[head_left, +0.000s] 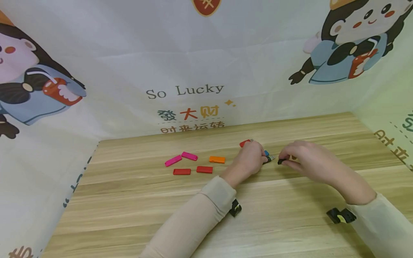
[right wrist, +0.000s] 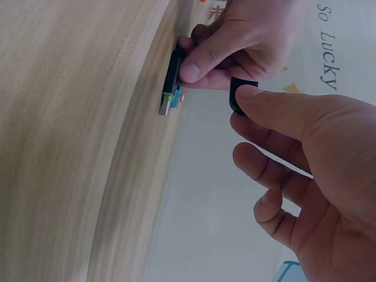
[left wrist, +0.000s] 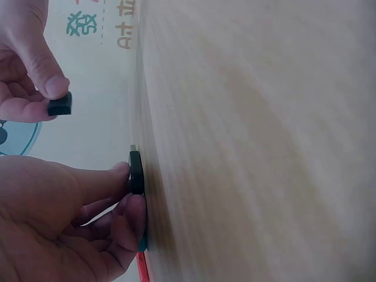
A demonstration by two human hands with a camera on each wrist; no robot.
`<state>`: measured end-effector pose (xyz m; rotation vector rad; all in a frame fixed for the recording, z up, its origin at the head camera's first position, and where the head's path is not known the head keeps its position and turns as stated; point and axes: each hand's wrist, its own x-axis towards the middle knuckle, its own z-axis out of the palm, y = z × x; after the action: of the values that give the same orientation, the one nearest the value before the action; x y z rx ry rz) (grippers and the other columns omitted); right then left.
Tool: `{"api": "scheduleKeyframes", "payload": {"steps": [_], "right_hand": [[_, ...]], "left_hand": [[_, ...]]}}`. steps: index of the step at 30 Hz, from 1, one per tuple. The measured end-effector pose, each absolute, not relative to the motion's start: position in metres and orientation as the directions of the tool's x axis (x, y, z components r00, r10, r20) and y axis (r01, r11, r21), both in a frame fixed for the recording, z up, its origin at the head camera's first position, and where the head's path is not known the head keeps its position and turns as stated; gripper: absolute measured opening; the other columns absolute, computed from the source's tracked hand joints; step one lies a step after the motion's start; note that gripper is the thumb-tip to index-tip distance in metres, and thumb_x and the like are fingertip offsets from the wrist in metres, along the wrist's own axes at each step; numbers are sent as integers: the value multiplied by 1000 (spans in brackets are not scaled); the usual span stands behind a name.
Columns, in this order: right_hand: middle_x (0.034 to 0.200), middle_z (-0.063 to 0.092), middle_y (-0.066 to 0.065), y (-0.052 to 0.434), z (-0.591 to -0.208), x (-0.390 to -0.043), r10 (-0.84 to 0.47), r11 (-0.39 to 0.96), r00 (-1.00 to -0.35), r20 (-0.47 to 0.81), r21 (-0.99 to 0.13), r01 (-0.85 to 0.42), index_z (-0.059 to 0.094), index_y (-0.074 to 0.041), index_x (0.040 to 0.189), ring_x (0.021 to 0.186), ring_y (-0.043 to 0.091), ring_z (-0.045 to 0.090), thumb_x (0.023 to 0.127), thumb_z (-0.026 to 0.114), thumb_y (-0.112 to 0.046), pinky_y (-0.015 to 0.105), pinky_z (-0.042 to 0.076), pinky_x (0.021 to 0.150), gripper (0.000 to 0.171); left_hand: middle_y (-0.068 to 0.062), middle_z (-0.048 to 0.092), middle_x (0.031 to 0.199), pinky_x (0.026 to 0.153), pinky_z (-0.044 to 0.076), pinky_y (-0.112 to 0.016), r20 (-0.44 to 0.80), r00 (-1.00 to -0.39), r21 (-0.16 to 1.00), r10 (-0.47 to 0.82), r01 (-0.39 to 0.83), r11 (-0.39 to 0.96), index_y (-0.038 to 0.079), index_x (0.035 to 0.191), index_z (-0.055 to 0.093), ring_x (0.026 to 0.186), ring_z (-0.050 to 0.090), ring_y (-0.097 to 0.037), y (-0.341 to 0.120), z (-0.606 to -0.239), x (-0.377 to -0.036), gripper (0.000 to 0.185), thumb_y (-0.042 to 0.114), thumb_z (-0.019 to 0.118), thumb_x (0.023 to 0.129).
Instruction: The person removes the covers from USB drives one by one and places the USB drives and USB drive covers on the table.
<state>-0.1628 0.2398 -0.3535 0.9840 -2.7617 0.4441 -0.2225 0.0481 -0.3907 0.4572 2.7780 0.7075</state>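
Observation:
A black USB flash drive (left wrist: 136,173) is pinched by my left hand (head_left: 246,159), low at the tabletop, with its metal plug bare and pointing right in the head view. My right hand (head_left: 304,161) holds a small black cap (left wrist: 61,106) between thumb and fingers, a short gap from the plug. The right hand's other fingers are loosely bent. Behind the black drive lies a blue drive (head_left: 266,153), mostly hidden by the left hand. Just beyond that hand is a red drive (head_left: 244,143), its metal end partly showing.
Left of the hands lie an orange stick (head_left: 217,159), two red sticks (head_left: 182,172) and two pink sticks (head_left: 173,161) on the wooden table (head_left: 129,215). A printed white cloth (head_left: 129,71) stands along the table's back and sides.

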Motion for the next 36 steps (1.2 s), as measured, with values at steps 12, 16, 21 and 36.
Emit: {"api": "scheduleKeyframes", "payload": {"steps": [12,16,21,36], "right_hand": [[96,73,-6,239,-357,-174,-610,723,-766,204,-253,-643,78,-17,97,86,15,69,89,86,-4,39,58,72,17],[95,74,-7,238,-358,-178,-615,722,-765,189,-254,-643,78,-17,96,85,14,68,88,86,-4,38,58,72,17],[94,74,-9,237,-360,-183,-625,717,-763,167,-264,-645,78,-18,94,85,12,69,89,86,-3,39,58,72,18],[97,74,-8,236,-365,-196,-651,707,-753,100,-283,-648,79,-20,96,86,11,68,92,83,-3,40,59,74,18]], "left_hand": [[9,66,79,60,45,-20,-88,-921,506,380,287,814,15,87,77,70,58,-10,38,-386,-218,18,24,75,102],[7,67,86,64,46,-21,-45,-921,503,386,313,805,15,94,76,75,58,-10,33,-382,-214,15,25,74,103],[5,68,96,69,48,-22,-9,-926,498,377,323,805,14,105,75,81,59,-10,24,-379,-208,14,28,73,104],[-4,70,120,95,54,-31,75,-905,424,418,408,808,9,125,74,108,64,-19,-11,-368,-191,29,29,74,103]]}}
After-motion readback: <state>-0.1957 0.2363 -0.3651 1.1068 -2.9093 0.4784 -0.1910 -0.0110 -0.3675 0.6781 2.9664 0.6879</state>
